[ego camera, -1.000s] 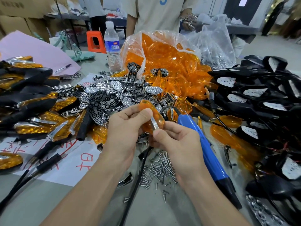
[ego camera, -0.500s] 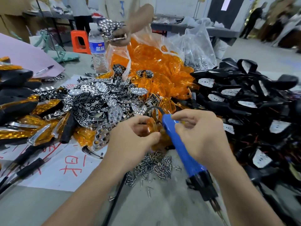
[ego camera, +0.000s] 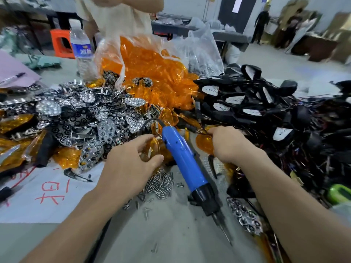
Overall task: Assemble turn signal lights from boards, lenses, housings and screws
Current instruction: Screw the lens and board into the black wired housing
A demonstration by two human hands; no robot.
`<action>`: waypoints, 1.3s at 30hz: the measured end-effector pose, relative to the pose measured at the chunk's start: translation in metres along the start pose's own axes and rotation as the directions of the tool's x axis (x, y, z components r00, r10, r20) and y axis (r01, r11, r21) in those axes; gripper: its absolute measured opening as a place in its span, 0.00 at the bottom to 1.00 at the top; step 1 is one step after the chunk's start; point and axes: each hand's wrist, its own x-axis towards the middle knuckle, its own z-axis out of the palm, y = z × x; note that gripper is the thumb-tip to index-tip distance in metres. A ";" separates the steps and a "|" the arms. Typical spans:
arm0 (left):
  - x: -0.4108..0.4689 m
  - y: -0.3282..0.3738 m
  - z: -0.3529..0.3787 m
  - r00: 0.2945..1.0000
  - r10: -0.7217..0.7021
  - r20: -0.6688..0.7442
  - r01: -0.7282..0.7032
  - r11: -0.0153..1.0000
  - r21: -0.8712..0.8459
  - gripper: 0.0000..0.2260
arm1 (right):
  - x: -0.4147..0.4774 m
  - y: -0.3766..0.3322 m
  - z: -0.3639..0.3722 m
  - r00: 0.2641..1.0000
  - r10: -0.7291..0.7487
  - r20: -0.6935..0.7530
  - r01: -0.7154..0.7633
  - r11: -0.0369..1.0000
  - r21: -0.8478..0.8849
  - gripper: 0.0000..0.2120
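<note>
Head view: orange lens [ego camera: 150,151] between left fingers [ego camera: 141,139]; black wire [ego camera: 201,130] in right fingers [ego camera: 218,132]

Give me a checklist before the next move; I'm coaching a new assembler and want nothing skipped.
1. Lens in hand: ok, left hand grips an orange lens.
2. Housing picked: cannot tell, right hand curls into the edge of the black housing pile.
3. Screwdriver reachable: ok, blue screwdriver lies between the hands, unheld.
4. Screws ready: ok, screw heap lies near the left hand.
5. Board seated in lens: cannot tell, fingers hide it.
</note>
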 end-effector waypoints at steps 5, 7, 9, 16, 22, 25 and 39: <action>-0.003 0.008 0.003 0.999 0.027 -0.027 -0.025 0.997 0.067 0.27 | -0.007 0.003 -0.006 0.998 0.057 -0.023 -0.053 0.989 0.137 0.05; -0.004 0.005 0.002 0.999 0.023 -0.030 -0.021 0.997 0.079 0.26 | -0.010 -0.004 -0.006 0.996 0.053 -0.069 -0.032 0.963 0.267 0.03; -0.004 0.002 0.003 1.000 0.017 -0.012 -0.017 0.998 0.057 0.25 | -0.017 -0.014 -0.007 0.979 0.094 -0.182 0.004 0.881 0.474 0.06; -0.003 0.003 0.006 0.999 0.034 -0.039 -0.040 0.989 -0.142 0.18 | -0.055 -0.057 -0.035 0.900 0.208 -0.383 0.251 0.469 0.846 0.11; 0.018 0.014 -0.016 0.844 -0.289 0.452 0.494 0.092 -0.865 0.25 | -0.087 -0.107 -0.026 0.967 -0.159 -0.197 0.235 0.276 0.932 0.14; 0.030 0.008 -0.028 0.803 -0.355 0.479 0.516 0.010 -0.857 0.18 | -0.094 -0.127 -0.003 0.974 -0.225 -0.033 0.093 0.263 0.960 0.17; 0.019 -0.006 -0.044 0.806 0.112 0.581 0.587 -0.029 -0.809 0.14 | -0.031 -0.166 -0.008 0.991 -0.129 -0.044 0.059 0.114 0.992 0.07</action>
